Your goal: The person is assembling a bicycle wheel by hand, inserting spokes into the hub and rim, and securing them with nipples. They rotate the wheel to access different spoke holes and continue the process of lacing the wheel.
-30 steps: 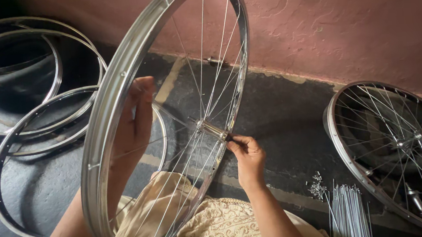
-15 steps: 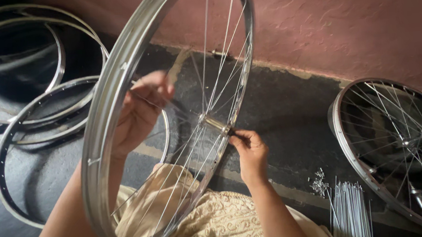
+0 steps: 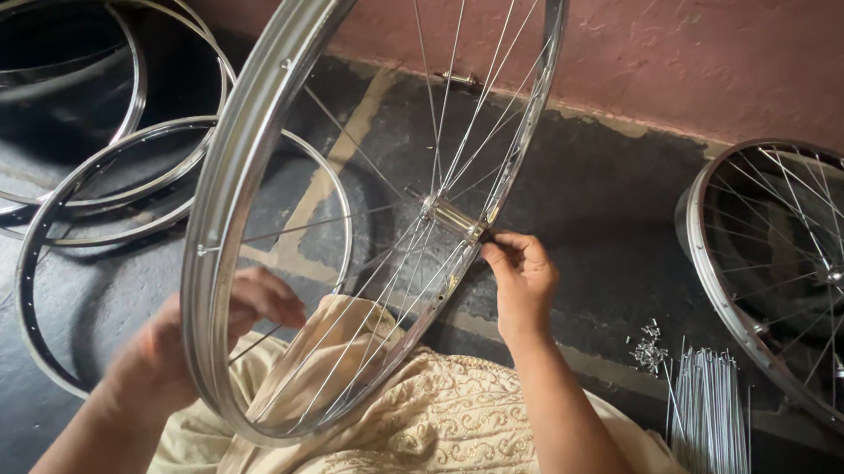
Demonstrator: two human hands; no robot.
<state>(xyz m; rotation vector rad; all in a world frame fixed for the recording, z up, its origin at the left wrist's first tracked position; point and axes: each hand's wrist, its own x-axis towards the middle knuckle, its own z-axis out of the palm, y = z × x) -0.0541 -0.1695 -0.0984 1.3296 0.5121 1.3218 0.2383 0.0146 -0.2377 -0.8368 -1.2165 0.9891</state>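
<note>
A shiny bicycle wheel rim [image 3: 236, 171] with thin spokes stands upright on my lap, edge toward me. Its metal hub [image 3: 453, 217] sits in the middle. My right hand [image 3: 521, 277] pinches the near end of the hub with closed fingers. My left hand [image 3: 194, 340] is behind the rim on the left side, blurred, fingers curled near a spoke low down; whether it grips the spoke I cannot tell. A cream embroidered cloth [image 3: 427, 432] covers my lap under the wheel.
Several bare rims [image 3: 87, 188] lie stacked on the dark floor at the left. A built spoked wheel [image 3: 807, 277] lies at the right. A bundle of loose spokes [image 3: 707, 415] and small nipples [image 3: 647, 350] lie beside it. A reddish wall [image 3: 707, 34] runs behind.
My left hand has dropped from the upper inside of the rim down toward my lap. The wheel has tilted slightly; my right hand stays at the hub.
</note>
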